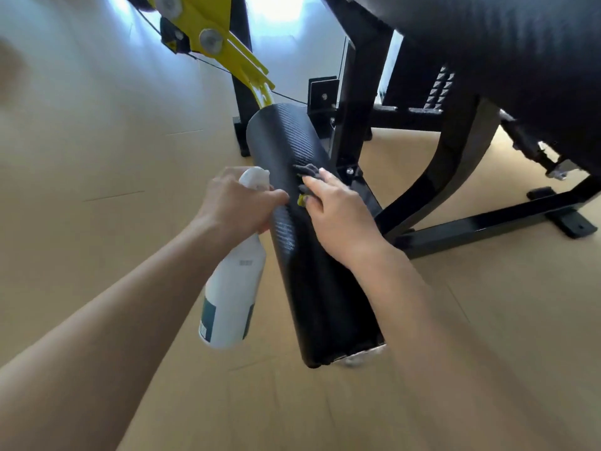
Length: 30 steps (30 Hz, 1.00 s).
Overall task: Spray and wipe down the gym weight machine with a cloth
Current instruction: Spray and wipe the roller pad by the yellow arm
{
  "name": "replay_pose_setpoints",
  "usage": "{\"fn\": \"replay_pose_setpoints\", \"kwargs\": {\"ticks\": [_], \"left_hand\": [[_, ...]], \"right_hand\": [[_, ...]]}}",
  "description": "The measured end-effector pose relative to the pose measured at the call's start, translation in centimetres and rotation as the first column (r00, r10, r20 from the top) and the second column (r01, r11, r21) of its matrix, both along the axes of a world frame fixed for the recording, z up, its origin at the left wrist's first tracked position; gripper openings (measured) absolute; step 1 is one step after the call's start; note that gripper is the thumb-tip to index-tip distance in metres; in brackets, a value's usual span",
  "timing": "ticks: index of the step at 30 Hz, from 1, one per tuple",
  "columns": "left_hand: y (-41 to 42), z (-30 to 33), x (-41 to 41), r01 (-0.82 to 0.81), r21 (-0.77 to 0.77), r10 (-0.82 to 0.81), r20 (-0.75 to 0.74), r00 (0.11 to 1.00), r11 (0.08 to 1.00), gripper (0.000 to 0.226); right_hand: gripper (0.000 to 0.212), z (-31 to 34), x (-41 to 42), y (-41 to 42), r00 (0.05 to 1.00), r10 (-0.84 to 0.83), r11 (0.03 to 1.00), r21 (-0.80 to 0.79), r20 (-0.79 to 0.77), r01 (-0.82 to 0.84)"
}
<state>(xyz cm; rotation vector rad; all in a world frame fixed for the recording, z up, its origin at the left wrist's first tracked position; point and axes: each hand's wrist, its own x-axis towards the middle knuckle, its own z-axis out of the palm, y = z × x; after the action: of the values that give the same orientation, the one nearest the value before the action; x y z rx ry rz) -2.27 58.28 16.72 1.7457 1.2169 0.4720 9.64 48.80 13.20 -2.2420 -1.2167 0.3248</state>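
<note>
A long black roller pad (292, 144) of the weight machine runs from the centre toward the bottom of the head view. My left hand (237, 203) is wrapped around the neck of a white spray bottle (232, 297), whose nozzle sits just left of the pad. My right hand (338, 216) lies flat on the pad's upper right side, pressing a dark grey cloth (307, 172) with a yellow edge against it. Most of the cloth is hidden under my fingers.
The black steel frame (455, 177) curves down to floor bars (507, 219) on the right. A black padded seat (520, 50) looms at the top right. A yellow lever arm (224, 43) with a cable reaches the pad's far end. Light wooden floor (97, 157) lies all around.
</note>
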Motion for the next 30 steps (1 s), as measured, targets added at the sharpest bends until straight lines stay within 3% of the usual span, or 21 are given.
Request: {"fn": "replay_pose_setpoints", "kwargs": {"ticks": [7,16,26,30], "left_hand": [[0.9,-0.6,-1.1,0.070,0.000,-0.070,-0.077,0.995,0.998,0.016],[2.2,-2.5,-0.4,0.181,-0.032,-0.180,0.013,0.984,0.983,0.024],[6.0,-3.9,-0.1,0.219,-0.089,-0.210,0.092,0.973,0.972,0.034],[6.8,-4.2,0.6,0.216,-0.101,-0.204,0.119,0.972,0.971,0.035]], "right_hand": [[0.041,-0.2,3.2,4.7,1.000,0.019,0.998,0.061,-0.003,-0.019],[0.041,0.6,-3.4,-6.1,0.952,-0.266,0.962,0.014,-0.153,0.271],[0.041,0.9,4.9,11.3,0.957,-0.280,0.958,-0.093,-0.074,0.273],[0.041,0.7,5.7,12.5,0.956,-0.285,0.957,-0.078,-0.064,0.280]]}}
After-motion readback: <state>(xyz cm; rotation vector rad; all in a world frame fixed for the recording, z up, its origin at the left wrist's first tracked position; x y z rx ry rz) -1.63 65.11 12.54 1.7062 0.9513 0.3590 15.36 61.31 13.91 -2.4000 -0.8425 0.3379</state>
